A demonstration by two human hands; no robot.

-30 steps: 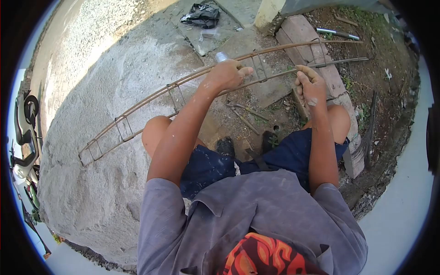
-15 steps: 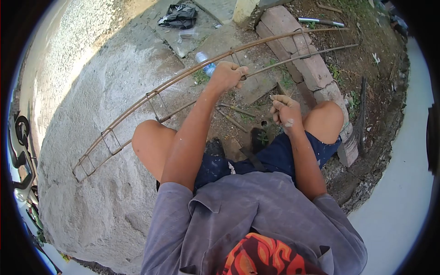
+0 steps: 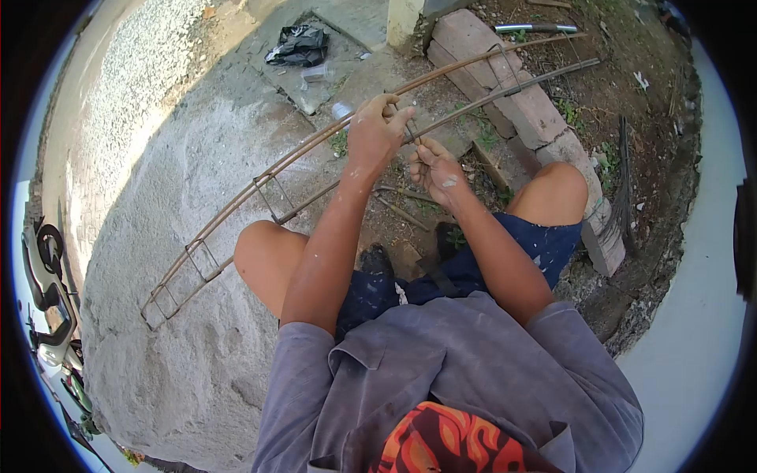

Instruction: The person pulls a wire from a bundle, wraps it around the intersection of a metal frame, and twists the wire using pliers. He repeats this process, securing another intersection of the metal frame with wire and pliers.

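A long, narrow rebar cage (image 3: 229,212) of rusty rods joined by thin square stirrups lies slantwise in front of me. My left hand (image 3: 377,132) is on its middle, fingers curled at the upper rods and thumb by a stirrup (image 3: 411,124). Just to the right, my right hand (image 3: 436,170) has its fingertips pinched together against the lower rod (image 3: 473,104), where that stirrup meets it. Whatever is between those fingertips is too small to make out.
A sand heap (image 3: 173,378) spreads under the cage's left end. Concrete blocks (image 3: 524,106) lie beneath its right end. Beyond are a black plastic bag (image 3: 298,47), a plastic cup (image 3: 314,73) and a metal tube (image 3: 536,28). Thin wires (image 3: 624,181) lie at right; a motorbike (image 3: 51,307) stands far left.
My right hand has moved up and left from near my knee to the lower rod. My left hand has shifted from the lower rod toward the upper rods. The view has tilted slightly.
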